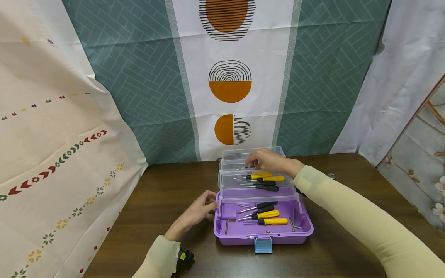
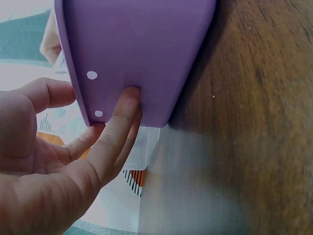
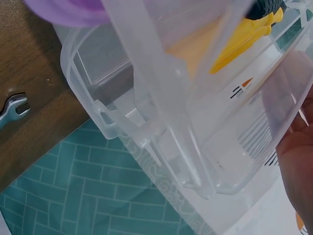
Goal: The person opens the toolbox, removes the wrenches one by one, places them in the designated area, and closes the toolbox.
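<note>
An opened purple toolbox [image 1: 250, 240] stands on the table with clear tiered trays [image 1: 229, 193] raised at its back. My right hand [image 1: 267, 160] reaches over the upper tray, its curled fingers at the end of a small silver wrench [image 1: 238, 167]. In the right wrist view the tray's clear wall partly hides this hand [image 3: 298, 152]. My left hand [image 1: 199, 210] is at the box's left side. In the left wrist view its fingers [image 2: 110, 134] rest against the purple side wall [image 2: 146, 49], with the thumb touching the rim.
Yellow and black screwdrivers lie in the lower clear tray and in the box's base, including a yellow screwdriver [image 1: 274, 221]. Hex keys, one an L-shaped key [image 1: 227, 226], lie there too. Another wrench [image 3: 14, 108] lies on the table [image 1: 167, 189] right of the box. Patterned cloth hangs behind.
</note>
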